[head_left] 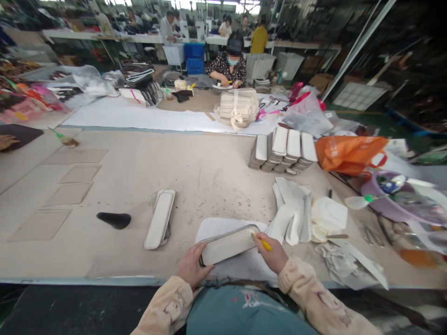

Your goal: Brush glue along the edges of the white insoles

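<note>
My left hand (195, 264) grips the left end of a long pale panel (228, 246) with rounded corners and a dark edge, thumb on its near side. The panel lies tilted over a white sheet (213, 227) at the table's front. In my closed right hand (274, 255) is a small brush (266, 244) with a yellow handle, its pale tip at the panel's right end. Left of the panel lies a small stack of similar panels (160, 218). White curved strips (293, 209) are piled beyond my right hand, beside a whitish plastic container (329, 214).
Bundled panels (282, 146) stand in rows at the back right. A black tapered object (113, 219) and flat beige pieces (40, 224) lie on the left. An orange bag (349, 152) and a purple basin (398, 200) crowd the right. A co-worker (230, 65) sits across the table.
</note>
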